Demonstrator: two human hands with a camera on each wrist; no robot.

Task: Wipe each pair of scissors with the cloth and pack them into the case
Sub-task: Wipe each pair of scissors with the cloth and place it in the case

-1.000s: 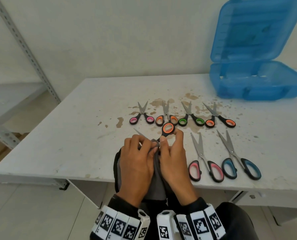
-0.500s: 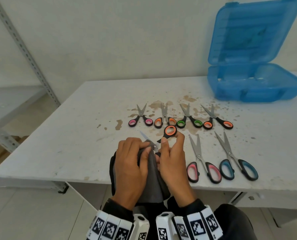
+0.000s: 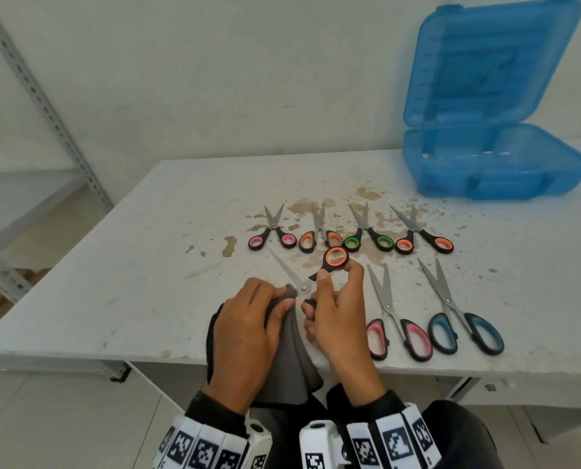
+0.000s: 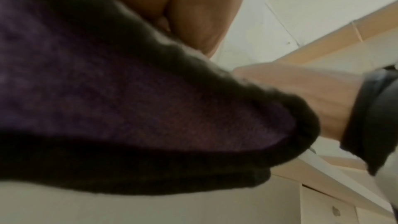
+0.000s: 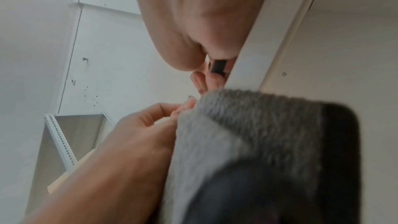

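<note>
The orange-handled scissors (image 3: 319, 270) sit just below the middle of the head view, opened wide: one bare steel blade slants up toward the upper left, one black loop with an orange lining stands clear above the fingers, and the other handle is buried in the right hand (image 3: 338, 314), whose thumb and curled fingers pinch the black plastic near the pivot screw. The left hand (image 3: 248, 330) has its fingers folded round a bunch of grey cloth (image 3: 290, 357), pressed against the scissors close to the pivot; the cloth is soft and fuzzy (in the right wrist view its nap shows as a short, towel-like pile, with a darker edge) and it hangs down over the near edge of the table (image 3: 140, 272). The tabletop is a matte white board, flecked with brown stains around its centre. Right of the hands lie two bigger pairs, the pink-handled scissors (image 3: 392, 316) and the blue-handled scissors (image 3: 455, 313), blades slightly parted and pointing away from the person. Beyond the hands runs a row of four smaller pairs: small pink scissors (image 3: 272, 231), small orange scissors (image 3: 319, 231), small green scissors (image 3: 368, 231) and a second orange pair (image 3: 421, 233). In the upper right stands the case (image 3: 492, 164), translucent blue plastic with rounded corners, its ribbed lid upright against the wall. A perforated metal shelf upright (image 3: 42, 96) crosses the upper left.
</note>
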